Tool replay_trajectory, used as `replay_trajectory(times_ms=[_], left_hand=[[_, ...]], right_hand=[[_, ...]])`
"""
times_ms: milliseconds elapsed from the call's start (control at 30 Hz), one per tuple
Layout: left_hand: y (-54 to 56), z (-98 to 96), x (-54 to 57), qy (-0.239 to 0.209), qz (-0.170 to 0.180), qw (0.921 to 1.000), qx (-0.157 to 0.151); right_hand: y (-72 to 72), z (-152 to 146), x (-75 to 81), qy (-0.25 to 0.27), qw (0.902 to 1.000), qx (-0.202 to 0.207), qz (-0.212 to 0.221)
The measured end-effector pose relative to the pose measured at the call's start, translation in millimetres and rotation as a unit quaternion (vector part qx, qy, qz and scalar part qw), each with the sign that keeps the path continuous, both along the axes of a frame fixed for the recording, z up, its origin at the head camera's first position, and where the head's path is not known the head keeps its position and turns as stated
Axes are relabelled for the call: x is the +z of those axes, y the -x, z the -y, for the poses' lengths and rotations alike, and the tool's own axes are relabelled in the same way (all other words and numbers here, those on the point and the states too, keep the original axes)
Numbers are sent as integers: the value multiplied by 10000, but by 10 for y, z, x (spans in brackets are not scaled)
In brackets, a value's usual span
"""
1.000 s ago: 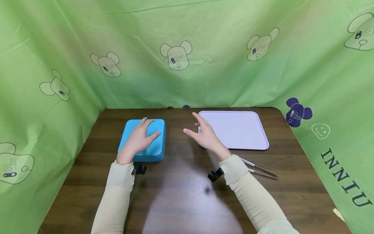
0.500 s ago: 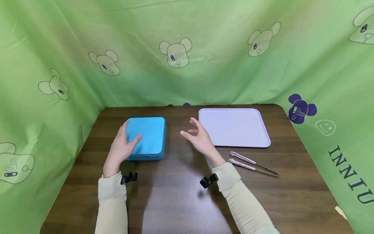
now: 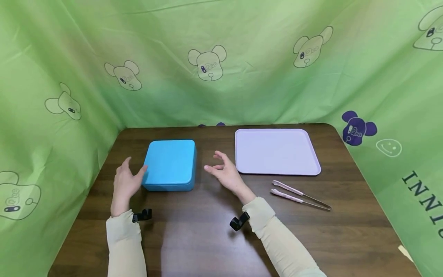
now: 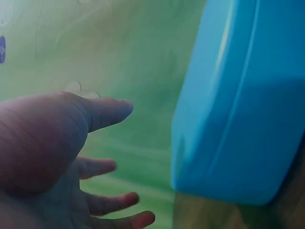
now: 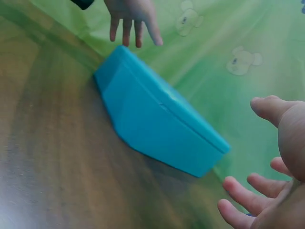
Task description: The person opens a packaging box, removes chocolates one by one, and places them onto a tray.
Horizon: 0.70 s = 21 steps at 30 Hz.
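Observation:
A blue lidded box [image 3: 169, 163] with rounded corners sits on the left half of the table, its lid on. Just left of the box is my left hand [image 3: 125, 184], fingers spread and holding nothing; the left wrist view shows a gap between its thumb [image 4: 112, 112] and the box wall [image 4: 238, 133]. My right hand [image 3: 228, 175] hovers to the right of the box, apart from it, with relaxed, slightly bent fingers and nothing in them. In the right wrist view the box [image 5: 157, 114] lies between both hands.
A pale lilac tray [image 3: 277, 152] lies at the back right of the dark wooden table [image 3: 346, 238]. In front of it are tongs [image 3: 301, 195] with pink-white handles. A green printed curtain [image 3: 242, 96] encloses the table's back and sides.
My left hand has moved left, from above the box lid to beside the box. My right hand has shifted left and nearer to me, away from the tray's edge. The box stays put.

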<state>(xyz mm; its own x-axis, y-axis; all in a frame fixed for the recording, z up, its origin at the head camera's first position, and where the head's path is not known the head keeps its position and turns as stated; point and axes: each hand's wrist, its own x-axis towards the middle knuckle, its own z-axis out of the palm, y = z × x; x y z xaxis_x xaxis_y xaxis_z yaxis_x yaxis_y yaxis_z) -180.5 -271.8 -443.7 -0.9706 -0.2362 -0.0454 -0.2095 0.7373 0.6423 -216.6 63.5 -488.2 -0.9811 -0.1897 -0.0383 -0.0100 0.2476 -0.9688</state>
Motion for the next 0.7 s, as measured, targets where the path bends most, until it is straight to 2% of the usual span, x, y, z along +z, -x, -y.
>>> replay_trajectory(times_ms=[133,267,567,700], left_hand=[[-7,79,-64,-67,340,9993,166],[-6,126,-125,-69,509,9984,222],[-7,155,-249,-203,526,9977,369],[-16,142,-302,-424,557,9967,410]], right_hand=[[-21,95,-77,-12,9999,86,115],[-20,175,-128,15,9998,86,178],[-65,351,-218,78,9982,399,434],[-95,429,-240,347,9957,513,682]])
